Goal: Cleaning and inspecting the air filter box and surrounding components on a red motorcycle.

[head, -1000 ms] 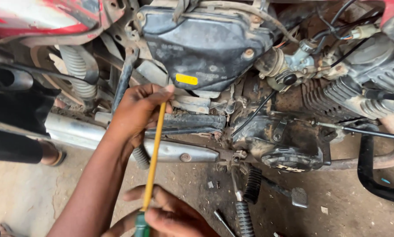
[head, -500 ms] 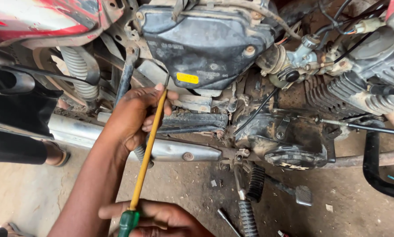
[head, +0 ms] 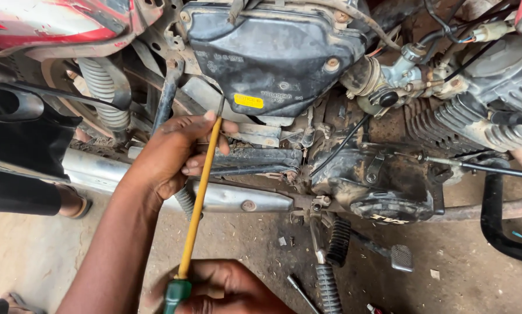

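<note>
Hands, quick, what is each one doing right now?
Left hand: fingers closed around the yellow screwdriver shaft, near the black side cover.
Right hand: closed on the screwdriver's green handle.

Taking the black air-box cover (head: 272, 58) as landmark: one long screwdriver (head: 198, 197) with yellow shaft and green handle runs up from below it; two hands are at the tool, one left hand (head: 176, 154) just below-left of the cover, one right hand (head: 226, 291) well below it; one yellow sticker (head: 248, 101) sits on its lower edge; one chrome exhaust pipe (head: 226, 197) lies beneath; one coiled shock spring (head: 102, 93) stands to its left; one ribbed footpeg (head: 339, 241) hangs lower right.
</note>
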